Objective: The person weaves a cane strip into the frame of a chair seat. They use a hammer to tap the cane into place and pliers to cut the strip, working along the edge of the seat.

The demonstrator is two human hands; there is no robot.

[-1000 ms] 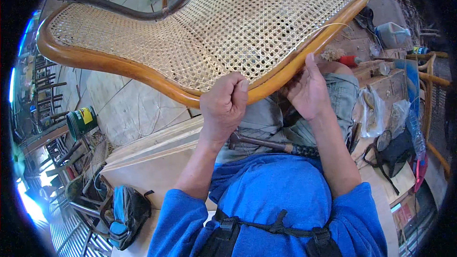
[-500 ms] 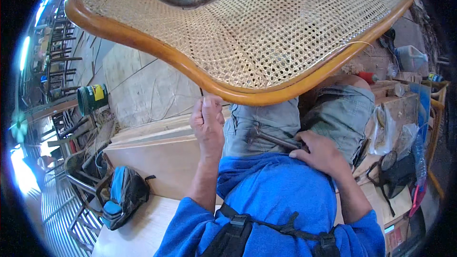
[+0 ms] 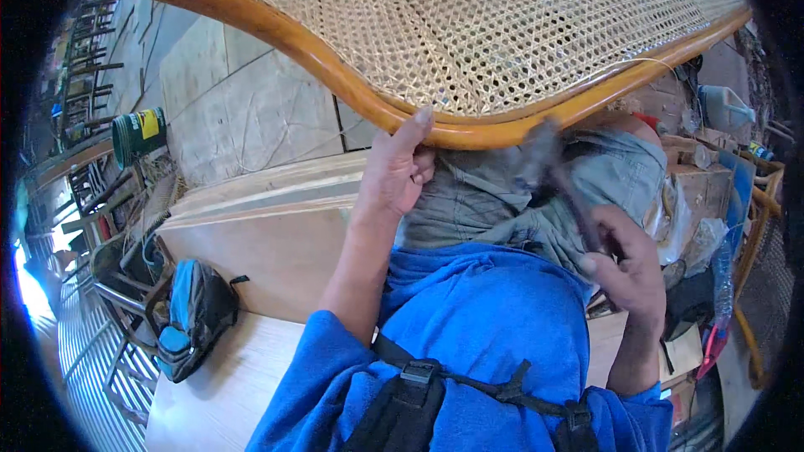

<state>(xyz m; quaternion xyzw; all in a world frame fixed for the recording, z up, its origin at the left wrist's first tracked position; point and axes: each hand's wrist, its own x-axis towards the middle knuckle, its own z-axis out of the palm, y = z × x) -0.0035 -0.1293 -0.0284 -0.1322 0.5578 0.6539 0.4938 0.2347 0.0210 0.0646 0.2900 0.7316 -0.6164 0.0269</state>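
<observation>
1. From where I stand, the rim (image 3: 327, 63), a rounded orange-brown bar around the woven cane (image 3: 469, 21), curves across in front of the person, its near bend above the lap.
2. The left hand (image 3: 395, 163) is at that bend: the thumb lies up on the rim and the fingers curl in below it, so the grip looks closed on the wood. I cannot tell whether anything else is tucked inside those fingers.
3. The right hand (image 3: 626, 264) is closed around the handle of the hammer (image 3: 574, 205); the head is blurred.
4. The relation that counts: the hammer's long axis runs from the right hand forward and to the left, head foremost, pointing at the rim's near edge. The rim lies ahead and to the left of that grip. The head is just beside the edge; whether it touches, I cannot tell.
5. Of the two hands, the left is nearer the rim, being right on it; the right hand is apart, with the hammer bridging the space. A stretch of bend lies between left thumb and hammer head.
</observation>
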